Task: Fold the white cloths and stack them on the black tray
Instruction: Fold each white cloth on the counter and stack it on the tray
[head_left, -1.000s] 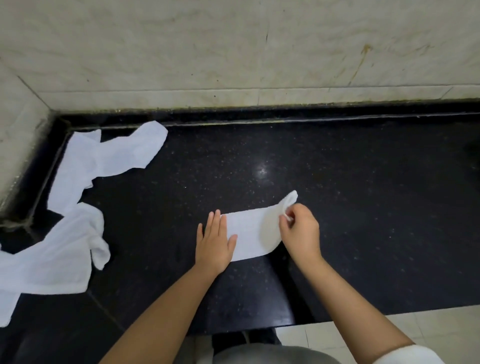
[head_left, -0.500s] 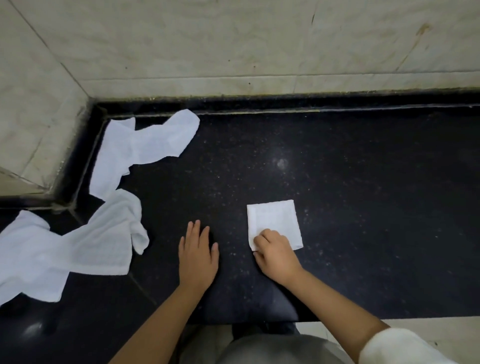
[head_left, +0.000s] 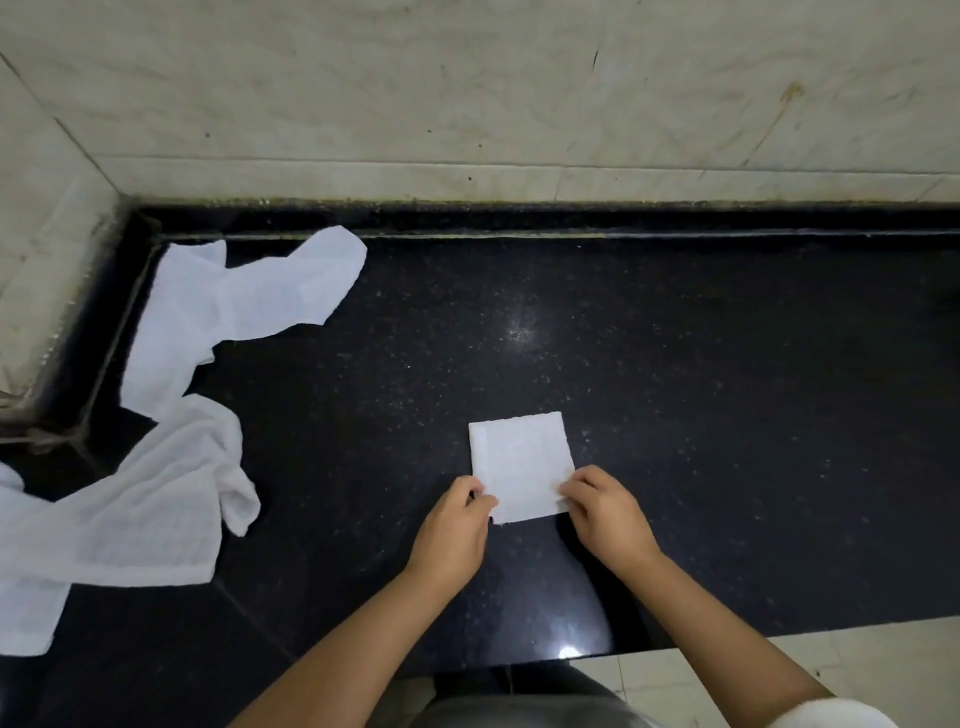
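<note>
A small white cloth (head_left: 519, 462), folded into a square, lies flat on the black stone counter (head_left: 675, 415). My left hand (head_left: 452, 530) pinches its near left corner. My right hand (head_left: 605, 512) pinches its near right corner. Two unfolded white cloths lie crumpled at the left: one (head_left: 228, 306) near the back corner, another larger one (head_left: 119, 509) closer to me and reaching off the left edge. No black tray is in view.
Beige marble walls (head_left: 467, 93) close off the counter at the back and left. The counter's front edge (head_left: 727, 631) runs just before my body, with pale floor tiles (head_left: 675, 680) below on the right.
The long cloth strip was folded over into a square. My left hand has since moved from the bare counter to the square's near left corner, and my right hand shifted to its near right corner.
</note>
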